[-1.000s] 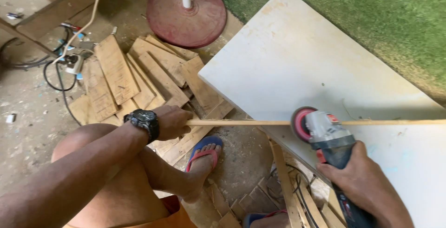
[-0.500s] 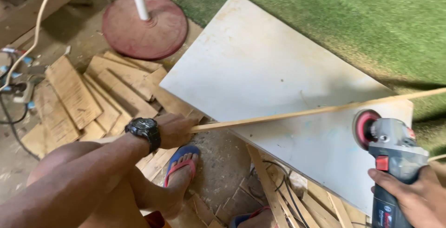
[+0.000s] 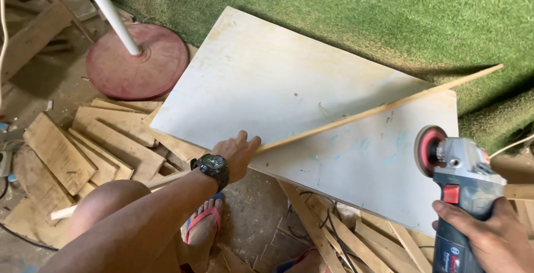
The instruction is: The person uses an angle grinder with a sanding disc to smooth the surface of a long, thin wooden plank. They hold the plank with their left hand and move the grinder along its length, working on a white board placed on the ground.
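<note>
My left hand (image 3: 236,153): closed round stick (image 3: 378,109), which lies across board (image 3: 267,84) | my right hand (image 3: 489,234): apparently gripping grinder (image 3: 459,195), off the stick.

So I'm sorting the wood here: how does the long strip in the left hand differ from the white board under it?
The thin wooden strip is narrow, bare tan wood; the white board is a wide, flat, pale panel. The strip is gripped by the left hand and slants across the board, which lies on scrap planks. Both are straight-edged.
</note>
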